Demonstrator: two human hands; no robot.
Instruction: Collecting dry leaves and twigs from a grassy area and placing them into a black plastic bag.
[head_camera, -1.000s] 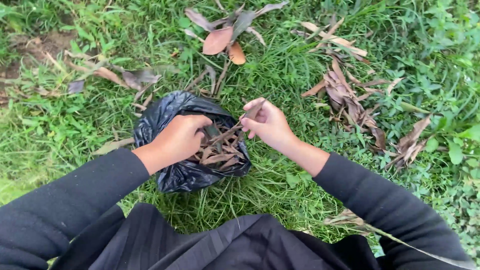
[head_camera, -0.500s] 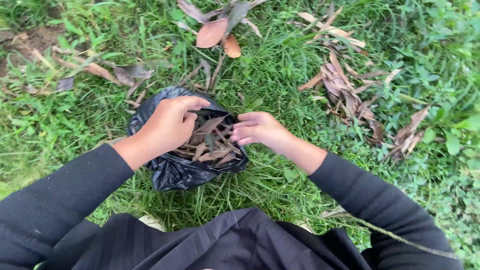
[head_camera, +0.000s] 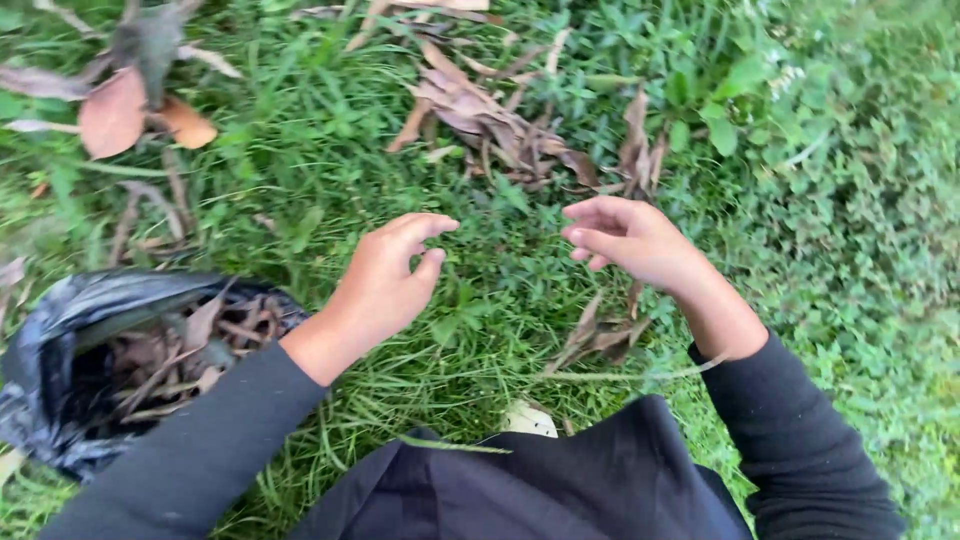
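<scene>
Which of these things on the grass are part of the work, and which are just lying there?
Part of the work:
- left hand, empty
- right hand, empty
- black bag holding dry leaves
- brown leaf pile ahead of the hands

Just lying about:
- orange leaf
- green weeds

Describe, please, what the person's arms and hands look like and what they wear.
Both arms are covered by long, plain black sleeves that end at the wrists. The left hand and right hand are bare: no gloves, and no rings, watch or bracelets are visible. The sleeves look like soft matte fabric without markings, matching the black garment at the bottom of the view.
</scene>
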